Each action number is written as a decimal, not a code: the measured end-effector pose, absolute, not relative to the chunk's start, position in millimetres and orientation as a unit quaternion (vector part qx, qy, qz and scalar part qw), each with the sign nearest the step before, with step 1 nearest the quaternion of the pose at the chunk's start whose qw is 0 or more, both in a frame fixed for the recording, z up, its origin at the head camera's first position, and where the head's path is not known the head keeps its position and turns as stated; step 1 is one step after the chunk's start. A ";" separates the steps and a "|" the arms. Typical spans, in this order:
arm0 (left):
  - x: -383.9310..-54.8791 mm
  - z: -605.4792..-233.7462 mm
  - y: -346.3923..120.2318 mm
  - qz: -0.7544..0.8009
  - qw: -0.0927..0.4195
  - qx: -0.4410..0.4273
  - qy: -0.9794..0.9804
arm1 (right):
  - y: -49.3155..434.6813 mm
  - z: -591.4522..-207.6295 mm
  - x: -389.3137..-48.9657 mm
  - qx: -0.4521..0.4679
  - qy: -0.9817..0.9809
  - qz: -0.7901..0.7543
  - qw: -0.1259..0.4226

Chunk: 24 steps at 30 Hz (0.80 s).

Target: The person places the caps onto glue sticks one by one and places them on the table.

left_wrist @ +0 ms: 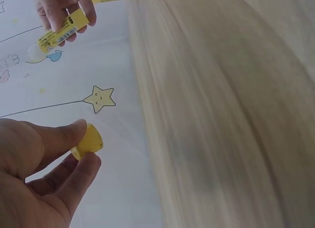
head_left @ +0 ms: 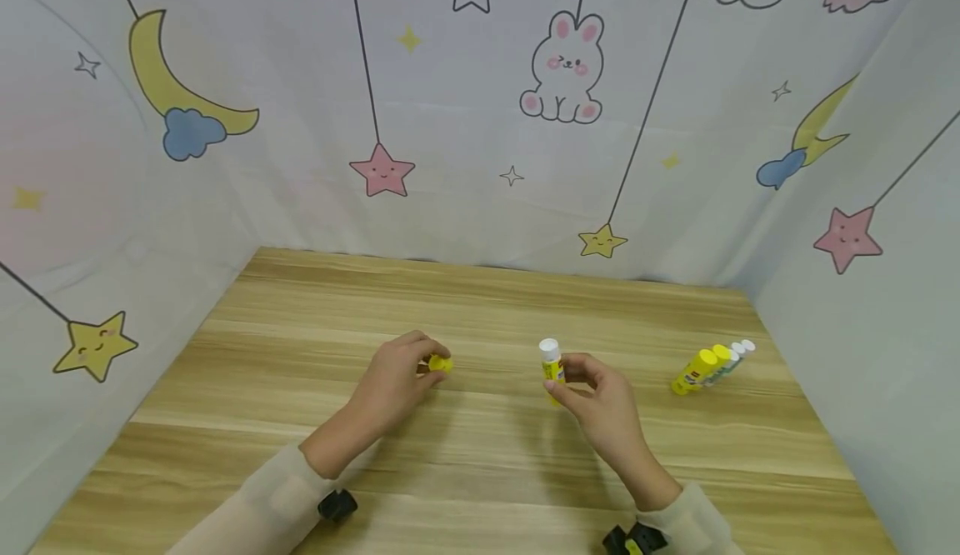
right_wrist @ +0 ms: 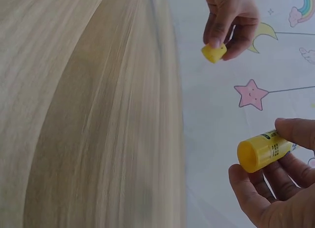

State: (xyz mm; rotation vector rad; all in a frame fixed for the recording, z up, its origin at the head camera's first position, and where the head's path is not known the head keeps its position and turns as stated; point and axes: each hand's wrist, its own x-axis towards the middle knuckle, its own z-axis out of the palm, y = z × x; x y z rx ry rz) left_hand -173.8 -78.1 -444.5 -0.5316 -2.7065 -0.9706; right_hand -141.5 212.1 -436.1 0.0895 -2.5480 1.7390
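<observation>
My left hand (head_left: pixel 395 377) pinches a small yellow cap (left_wrist: pixel 90 141) between thumb and fingertips. Across from it, my right hand (head_left: pixel 602 395) grips a yellow glue stick (head_left: pixel 552 368) around its labelled body. The glue stick's white top (head_left: pixel 550 347) is uncovered and points up in the head view. From the right wrist view, the yellow bottom end (right_wrist: pixel 249 156) faces the camera. Cap and glue stick are apart, with a stretch of tabletop between the hands.
To the right, several glue sticks stand close together on the wooden table (head_left: pixel 450 472): yellow-capped ones (head_left: pixel 694 373) in front, white-topped ones (head_left: pixel 738 350) behind. A printed white cloth (head_left: pixel 465 105) walls the table's back and sides.
</observation>
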 end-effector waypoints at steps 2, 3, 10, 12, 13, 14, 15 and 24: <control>-172.9 -443.5 -77.3 -0.338 0.114 -0.183 -0.916 | 211.3 -436.1 -141.4 0.032 -0.828 0.559 0.033; -172.5 -443.3 -76.8 -0.342 0.115 -0.184 -0.914 | 210.8 -436.1 -141.5 0.035 -0.829 0.557 0.035; -169.7 -443.2 -73.5 -0.384 0.115 -0.176 -0.899 | 208.5 -437.2 -142.7 0.056 -0.836 0.543 0.052; -169.5 -443.9 -73.2 -0.402 0.109 -0.171 -0.893 | 207.7 -437.5 -143.0 0.059 -0.838 0.540 0.056; -169.6 -444.2 -73.0 -0.413 0.104 -0.167 -0.889 | 207.2 -437.6 -143.0 0.060 -0.839 0.538 0.058; -169.5 -444.3 -73.0 -0.428 0.096 -0.161 -0.884 | 206.7 -437.6 -143.1 0.060 -0.839 0.537 0.059; -169.7 -444.4 -73.0 -0.444 0.084 -0.153 -0.879 | 206.1 -437.4 -143.0 0.059 -0.840 0.536 0.061; -172.5 -443.6 -75.4 -0.553 -0.011 -0.097 -0.828 | 201.3 -436.6 -144.4 0.057 -0.839 0.537 0.066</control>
